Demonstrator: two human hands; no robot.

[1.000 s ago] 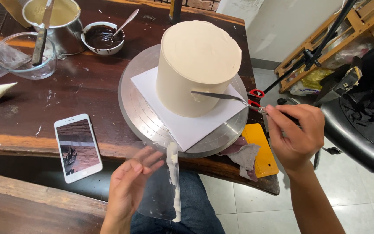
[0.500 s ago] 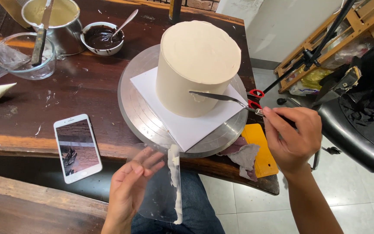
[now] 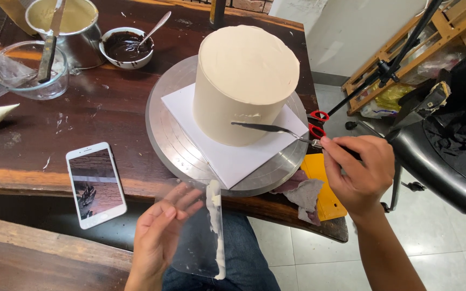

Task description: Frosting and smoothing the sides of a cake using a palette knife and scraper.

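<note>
Two hands work at the near edge of the dark wooden table. Nearest, the left hand lies half open under a clear plastic scraper, fingers spread against it; a ridge of cream clings to the scraper's right edge. Further right, the right hand is closed around the handle of a slim offset spatula, whose tip touches the lower side of the tall cream-frosted cake. The cake sits on a white square board on a metal turntable overhanging the table's near edge. A smartphone lies at the near left edge; a bowl of chocolate stands at the far edge. Pressing the tip too hard would likely gouge the smooth side, and cream could drip from the scraper onto the jeans below.
</note>
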